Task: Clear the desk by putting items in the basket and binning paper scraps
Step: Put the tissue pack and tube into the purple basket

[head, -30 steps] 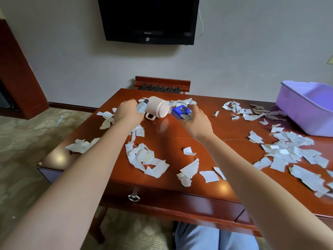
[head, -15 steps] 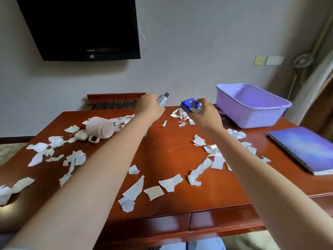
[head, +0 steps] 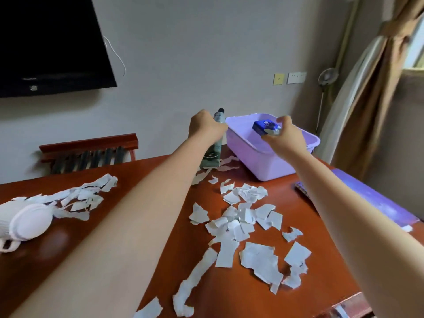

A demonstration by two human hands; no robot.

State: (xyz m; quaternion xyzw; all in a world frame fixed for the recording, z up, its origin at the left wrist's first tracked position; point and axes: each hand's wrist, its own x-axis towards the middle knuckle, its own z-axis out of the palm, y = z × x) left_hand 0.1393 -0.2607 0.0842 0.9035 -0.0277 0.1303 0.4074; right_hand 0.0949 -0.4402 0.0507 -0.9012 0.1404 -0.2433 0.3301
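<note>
Head view: left hand (head: pixel 204 127) grip wraps a tube (head: pixel 212 154), cap up, just left of the basket (head: pixel 275 166) at the table's (head: pixel 332 271) far right. Right hand (head: pixel 284 136) grip pinches a blue box (head: pixel 263 127) over the basket opening, likely positioned for release. Paper scraps (head: pixel 243 216) and mug (head: pixel 25 223) not yet cleared.
</note>
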